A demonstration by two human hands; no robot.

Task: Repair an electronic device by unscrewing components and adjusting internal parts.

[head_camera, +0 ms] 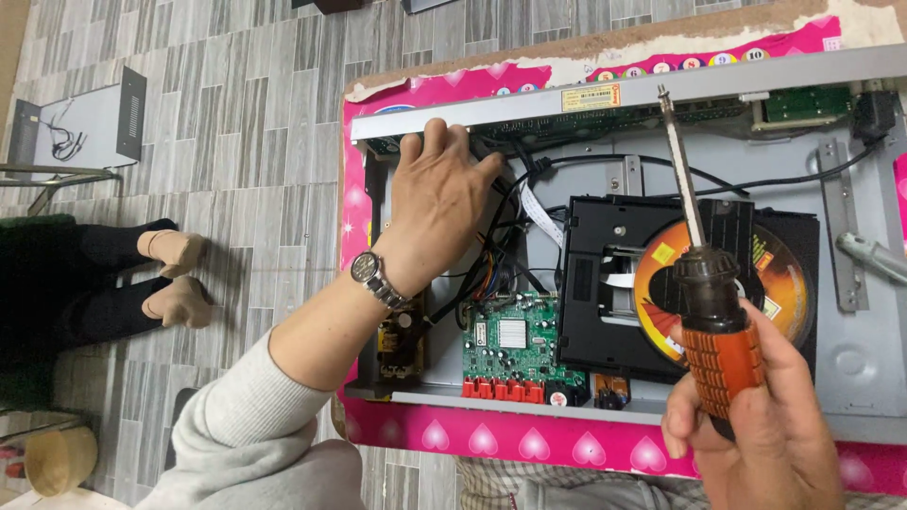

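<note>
Left hand (436,203): upper centre of frame, palm down, fingers curled forward, wrist extended.
Right hand (756,416): lower right, fist closed, thumb up.

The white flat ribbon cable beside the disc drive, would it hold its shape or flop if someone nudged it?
The white ribbon cable looks thin and flat and already curves, so it would probably bend easily rather than resist. It likely weighs very little. Its end near the black disc drive seems tucked in, so pulling hard might strain it.
</note>
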